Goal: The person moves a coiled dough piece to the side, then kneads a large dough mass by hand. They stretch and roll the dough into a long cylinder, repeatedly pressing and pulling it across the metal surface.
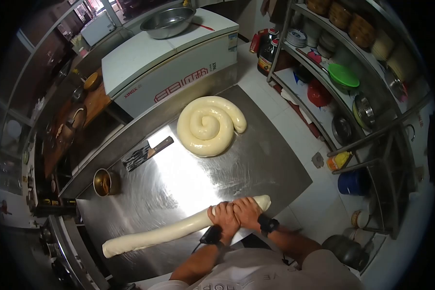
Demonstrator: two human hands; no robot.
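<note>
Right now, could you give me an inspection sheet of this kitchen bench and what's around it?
Surface: steel table, shiny, bare in the middle.
Job's things: long dough rope lying across the near edge; dough coil at the far end.
Clutter: cleaver, small bowl.
Hands: left hand and right hand side by side, fingers wrapped over the rope.
Cables: nothing seen.
Surroundings: chest freezer with basin; shelves of dishes.

We see a long pale dough rope [164, 233], smooth and glossy, lying flat and aslant along the near edge of our steel table [188, 179], thicker right end free, its right part under both our hands.
</note>
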